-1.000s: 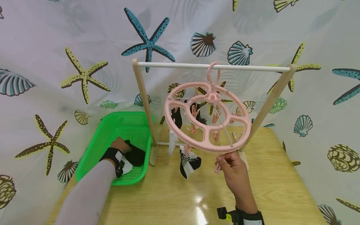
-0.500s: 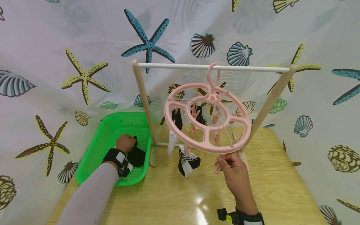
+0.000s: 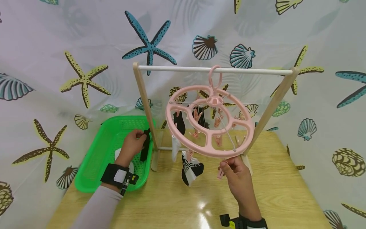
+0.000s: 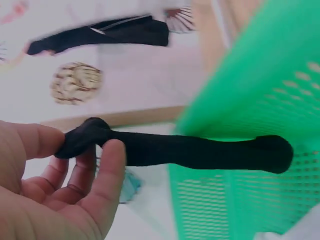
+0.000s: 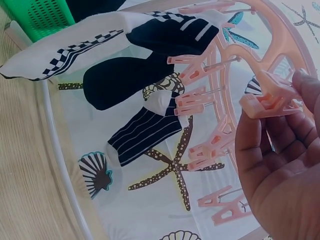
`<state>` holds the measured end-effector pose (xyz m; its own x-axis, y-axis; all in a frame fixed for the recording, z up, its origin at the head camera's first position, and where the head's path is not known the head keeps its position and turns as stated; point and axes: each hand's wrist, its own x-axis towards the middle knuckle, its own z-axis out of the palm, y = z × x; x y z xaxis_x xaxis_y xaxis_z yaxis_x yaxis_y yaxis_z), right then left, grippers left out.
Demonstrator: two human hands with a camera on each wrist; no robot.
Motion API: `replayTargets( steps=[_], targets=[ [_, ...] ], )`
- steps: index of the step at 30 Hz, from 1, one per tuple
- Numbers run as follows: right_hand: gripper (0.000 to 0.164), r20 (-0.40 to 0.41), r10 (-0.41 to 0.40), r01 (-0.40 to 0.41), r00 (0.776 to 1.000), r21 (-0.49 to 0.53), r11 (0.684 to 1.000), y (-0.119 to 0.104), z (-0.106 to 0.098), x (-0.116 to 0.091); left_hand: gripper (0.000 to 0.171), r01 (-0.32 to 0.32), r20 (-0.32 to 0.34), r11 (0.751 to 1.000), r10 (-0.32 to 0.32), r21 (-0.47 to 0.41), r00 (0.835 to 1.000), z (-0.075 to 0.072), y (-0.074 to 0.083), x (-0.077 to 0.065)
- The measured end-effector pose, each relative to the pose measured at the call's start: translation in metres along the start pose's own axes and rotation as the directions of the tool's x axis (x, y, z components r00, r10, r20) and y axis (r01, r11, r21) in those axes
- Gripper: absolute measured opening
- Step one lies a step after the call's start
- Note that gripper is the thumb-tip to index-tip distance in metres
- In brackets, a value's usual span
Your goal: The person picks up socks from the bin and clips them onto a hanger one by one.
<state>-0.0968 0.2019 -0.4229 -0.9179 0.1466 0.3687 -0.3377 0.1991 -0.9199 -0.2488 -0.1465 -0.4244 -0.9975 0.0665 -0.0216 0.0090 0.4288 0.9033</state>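
Note:
My left hand pinches one end of a black sock between thumb and fingers. The rest of the sock hangs down inside the right side of a green basket. At the front of a round pink drying hanger, my right hand grips a pink clothes peg between thumb and fingers. In the right wrist view nothing shows between that peg's jaws. Other pegs on the hanger hold a black-and-white checked sock, a black sock and a striped sock.
A white bar on wooden posts carries the hanger. One post stands right beside the basket. White cloth lies in the basket under my left wrist. A patterned curtain closes off the back of the wooden table.
My left hand has risen toward the basket's right side, lifting the black sock from a bunched lump so that it hangs lengthwise. My right hand keeps its hold on the peg.

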Motion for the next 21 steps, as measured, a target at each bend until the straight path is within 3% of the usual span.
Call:
replayTargets(
  steps=[3,7,14,21],
  targets=[
    [0.011,-0.003,0.014,-0.014,1.0,-0.002,1.0,-0.001,0.001,0.0,0.034,-0.037,0.002,0.999,0.037,0.006,0.999,0.0,0.012,-0.016],
    [0.014,-0.003,0.024,-0.024,1.0,0.003,1.0,-0.002,0.002,0.0,0.029,-0.044,0.06,0.998,0.047,-0.05,0.997,0.003,0.027,-0.041],
    [0.014,-0.006,-0.001,0.001,1.0,0.017,1.0,-0.001,0.002,0.0,0.018,-0.088,0.134,0.984,0.109,-0.152,0.985,0.021,0.038,-0.077],
    [0.01,0.006,-0.013,0.012,1.0,0.03,0.999,-0.002,0.003,0.0,0.005,-0.229,0.07,0.97,0.235,-0.084,0.969,0.053,0.04,-0.109]
  ],
)
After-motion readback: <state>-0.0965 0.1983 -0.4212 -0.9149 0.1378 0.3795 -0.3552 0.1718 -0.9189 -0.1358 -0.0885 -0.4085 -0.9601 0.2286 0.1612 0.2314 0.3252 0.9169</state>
